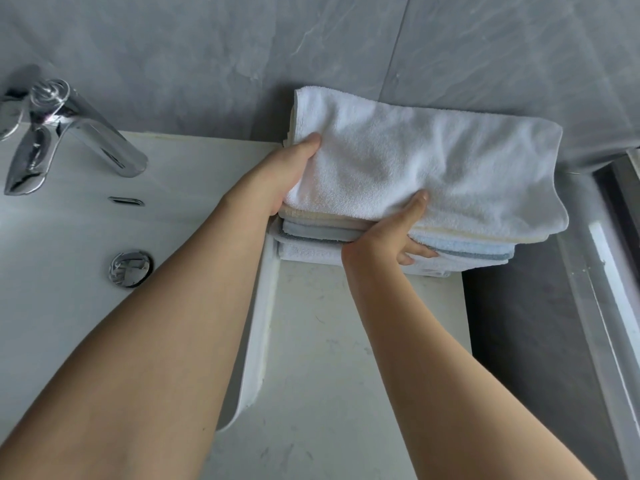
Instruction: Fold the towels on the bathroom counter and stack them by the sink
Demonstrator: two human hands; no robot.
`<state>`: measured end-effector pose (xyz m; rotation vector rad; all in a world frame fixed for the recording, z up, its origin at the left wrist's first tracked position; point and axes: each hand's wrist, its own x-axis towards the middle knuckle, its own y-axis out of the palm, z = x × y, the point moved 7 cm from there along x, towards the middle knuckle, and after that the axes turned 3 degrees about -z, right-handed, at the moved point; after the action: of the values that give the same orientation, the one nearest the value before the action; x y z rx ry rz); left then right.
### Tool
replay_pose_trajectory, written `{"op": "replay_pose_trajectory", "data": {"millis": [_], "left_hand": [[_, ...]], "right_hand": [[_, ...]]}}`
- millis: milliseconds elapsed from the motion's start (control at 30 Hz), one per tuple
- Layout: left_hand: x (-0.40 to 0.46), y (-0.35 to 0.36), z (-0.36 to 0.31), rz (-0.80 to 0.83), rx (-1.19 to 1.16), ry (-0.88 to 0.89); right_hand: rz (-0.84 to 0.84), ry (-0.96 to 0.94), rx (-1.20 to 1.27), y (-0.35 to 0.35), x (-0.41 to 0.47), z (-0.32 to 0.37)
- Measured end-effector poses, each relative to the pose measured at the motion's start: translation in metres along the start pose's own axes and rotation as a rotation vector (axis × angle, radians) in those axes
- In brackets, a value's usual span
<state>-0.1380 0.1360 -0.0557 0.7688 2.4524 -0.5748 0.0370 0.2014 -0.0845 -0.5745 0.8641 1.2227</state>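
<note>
Looks like this one is nearly wrapped up. There's a stack of folded towels (398,237) sitting at the back edge of the worktop (329,358), right up against the grey wall (207,46) and just beside the sink (69,254). I can make out white, cream, pale blue and a greyer blue layer, with a white towel (426,161) on top. The front edges of the stack don't line up perfectly, and the bottom towel pokes out a bit toward the front.

The left hand (294,171) grips the left end of the top towel, thumb on top and fingers tucked underneath. The right hand (398,237) is at the front of the stack, thumb pressing on the white towel and fingers curled around the layers below, so it's clamped on the pile. My guess is the last towel is just being set down or squared up. I don't see any loose, unfolded towels on the worktop, so what's left is probably only tidying.

Nearby: a chrome tap (69,129) at the back of the sink, the drain plug (131,268) and the overflow slot (126,201). Nothing's really blocking the stack, though its right side overhangs the right edge of the worktop.
</note>
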Motion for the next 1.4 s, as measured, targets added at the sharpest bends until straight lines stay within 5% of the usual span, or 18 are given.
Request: {"op": "replay_pose_trajectory", "data": {"millis": [200, 533, 667, 800, 1000, 1200, 1400], "left_hand": [[-0.013, -0.004, -0.002, -0.052, 0.034, 0.080], [-0.065, -0.017, -0.009, -0.411, 0.432, 0.374], [-0.086, 0.002, -0.027, -0.451, 0.803, 0.658], [-0.081, 0.039, -0.049, -0.371, 1.080, 0.763], [-0.052, 0.080, -0.046, -0.203, 1.210, 0.691], [-0.035, 0.043, -0.028, -0.314, 1.132, 0.525], [-0.041, 0.044, -0.031, -0.331, 1.138, 0.546]], "right_hand": [[0.112, 0.072, -0.035, -0.015, -0.003, 0.004], [0.260, 0.039, -0.129, -0.058, -0.011, 0.016], [0.232, 0.012, -0.152, -0.065, -0.011, 0.037], [0.073, -0.064, -0.164, -0.071, 0.006, 0.082], [-0.013, -0.030, -0.139, -0.064, 0.050, 0.113], [0.048, 0.015, -0.158, -0.059, 0.070, 0.129], [0.044, 0.018, -0.124, -0.067, 0.068, 0.123]]}}
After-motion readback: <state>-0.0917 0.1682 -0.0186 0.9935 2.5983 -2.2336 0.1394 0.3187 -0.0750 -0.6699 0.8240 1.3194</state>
